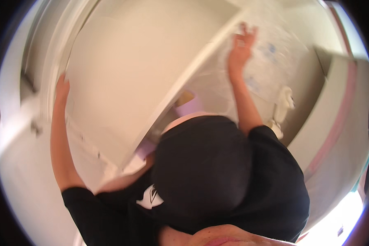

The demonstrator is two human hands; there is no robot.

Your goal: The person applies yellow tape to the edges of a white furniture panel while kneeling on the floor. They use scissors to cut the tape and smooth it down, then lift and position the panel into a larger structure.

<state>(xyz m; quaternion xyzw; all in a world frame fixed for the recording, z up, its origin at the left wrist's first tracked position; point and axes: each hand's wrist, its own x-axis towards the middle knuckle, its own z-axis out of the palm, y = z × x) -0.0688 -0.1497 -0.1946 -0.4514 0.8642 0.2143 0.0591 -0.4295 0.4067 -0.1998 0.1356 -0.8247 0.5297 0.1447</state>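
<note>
A large cream-white panel (127, 74) with a raised edge fills the space in front of me, lying at a slant. At its left edge is my left hand (62, 89), closed on the rim, its fingertips partly hidden and smeared by motion. My right hand (242, 47) reaches out near the far end of the panel's right edge. Its fingers are apart, and I see nothing in them. Below that hand lies crumpled clear plastic sheeting (270, 61) with blue marks.
Lilac items (189, 105) partly show between the panel and my body. A white object of unclear kind (283, 102) stands to the right. Farther right runs a pale surface with a pink strip (336, 131). White framing (55, 53) borders the left side.
</note>
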